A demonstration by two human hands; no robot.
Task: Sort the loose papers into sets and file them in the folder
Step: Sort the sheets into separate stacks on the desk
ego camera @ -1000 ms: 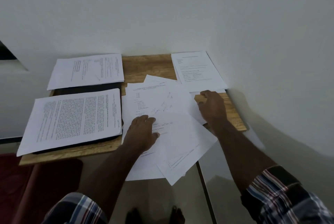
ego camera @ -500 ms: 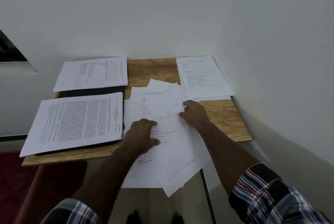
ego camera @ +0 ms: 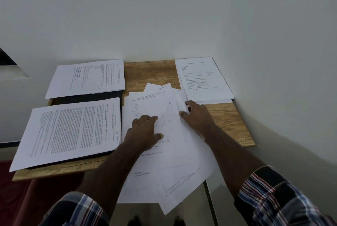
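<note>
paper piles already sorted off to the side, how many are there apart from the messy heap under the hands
3: the gridded set at back left, the dense-text set at front left, and the form set at back right. How many sheets each holds is hidden.

A wooden table (ego camera: 151,72) meets white walls (ego camera: 164,16).

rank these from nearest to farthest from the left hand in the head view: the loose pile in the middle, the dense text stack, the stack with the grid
From the left hand:
1. Loose pile, directly under the palm, touching it.
2. Dense text stack, just to its left at the table's near side.
3. Stack with the grid, far left, back by the wall.
</note>
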